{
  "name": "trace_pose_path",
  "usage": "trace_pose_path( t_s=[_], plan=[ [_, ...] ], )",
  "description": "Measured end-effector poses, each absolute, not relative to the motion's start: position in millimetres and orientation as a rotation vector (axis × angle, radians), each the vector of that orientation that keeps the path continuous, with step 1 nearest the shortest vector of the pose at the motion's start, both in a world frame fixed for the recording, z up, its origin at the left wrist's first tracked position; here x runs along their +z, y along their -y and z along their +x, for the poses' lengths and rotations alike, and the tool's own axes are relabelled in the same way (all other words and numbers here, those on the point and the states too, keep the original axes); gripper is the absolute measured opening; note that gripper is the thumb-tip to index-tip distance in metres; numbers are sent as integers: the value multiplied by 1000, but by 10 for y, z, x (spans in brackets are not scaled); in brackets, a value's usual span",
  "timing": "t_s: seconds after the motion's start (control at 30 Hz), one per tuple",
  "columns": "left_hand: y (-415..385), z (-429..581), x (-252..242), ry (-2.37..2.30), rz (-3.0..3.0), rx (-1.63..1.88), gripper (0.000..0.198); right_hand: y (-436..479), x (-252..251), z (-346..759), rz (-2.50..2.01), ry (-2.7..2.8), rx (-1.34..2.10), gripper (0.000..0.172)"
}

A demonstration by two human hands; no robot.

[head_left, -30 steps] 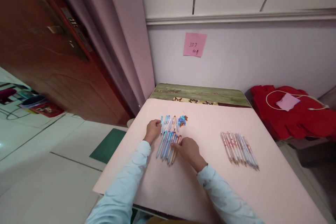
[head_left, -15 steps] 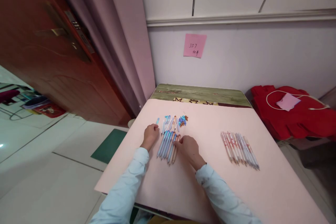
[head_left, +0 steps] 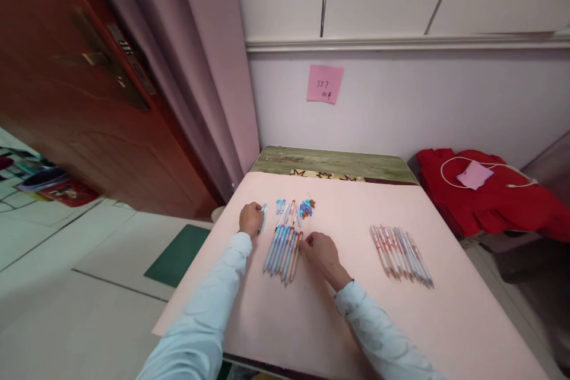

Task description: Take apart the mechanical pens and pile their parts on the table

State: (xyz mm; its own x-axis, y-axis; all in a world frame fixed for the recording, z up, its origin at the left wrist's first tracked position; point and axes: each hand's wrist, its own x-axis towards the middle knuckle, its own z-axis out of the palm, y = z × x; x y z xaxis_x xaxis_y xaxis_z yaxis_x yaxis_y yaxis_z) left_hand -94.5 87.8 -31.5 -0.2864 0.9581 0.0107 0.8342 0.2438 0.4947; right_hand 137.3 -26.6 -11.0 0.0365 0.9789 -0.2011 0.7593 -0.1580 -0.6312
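A row of blue and orange pens [head_left: 282, 248] lies on the pink table sheet [head_left: 338, 309] in front of me. My left hand [head_left: 250, 219] is closed around a pale blue pen piece [head_left: 263, 213] just left of that row. My right hand [head_left: 321, 251] rests curled at the row's right edge, fingertips pinching at the outermost orange pen. Behind the row lie a few loose pen parts [head_left: 285, 208] and a small heap of blue and brown caps [head_left: 307, 207].
A second row of pink and grey pens [head_left: 399, 246] lies to the right. A red cloth [head_left: 485, 196] with a white cable and pink note sits beyond the table's right side. A wooden door [head_left: 80, 89] and curtain stand left; a pink sticky note [head_left: 325, 84] hangs on the wall.
My left hand lifted a pale blue piece from the loose parts and drew it out to the left. My right hand stayed at the row's right edge.
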Motion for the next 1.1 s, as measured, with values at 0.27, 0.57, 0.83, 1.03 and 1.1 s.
trace_pose_path(
  t_s=[0.27, 0.57, 0.83, 1.03, 1.1],
  plan=[
    [-812, -982, -361, -2191, 1746, 641, 27, 66, -57, 1466, -1976, 1726, 775, 26],
    [-883, -1074, -355, -2179, 1793, 590, 23, 117, -132, 1538, -1983, 1765, 795, 20],
    [-890, -1056, -362, -2170, 1832, 569, 26, 89, -162, 1425, -1770, 1834, 847, 30],
    [-924, -1117, -398, -2177, 1819, 585, 28, 98, -248, 1437, -1770, 1893, 782, 15],
    [-924, -1143, -405, -2184, 1803, 602, 29, 119, -266, 1489, -1766, 1869, 768, 13]
  ],
)
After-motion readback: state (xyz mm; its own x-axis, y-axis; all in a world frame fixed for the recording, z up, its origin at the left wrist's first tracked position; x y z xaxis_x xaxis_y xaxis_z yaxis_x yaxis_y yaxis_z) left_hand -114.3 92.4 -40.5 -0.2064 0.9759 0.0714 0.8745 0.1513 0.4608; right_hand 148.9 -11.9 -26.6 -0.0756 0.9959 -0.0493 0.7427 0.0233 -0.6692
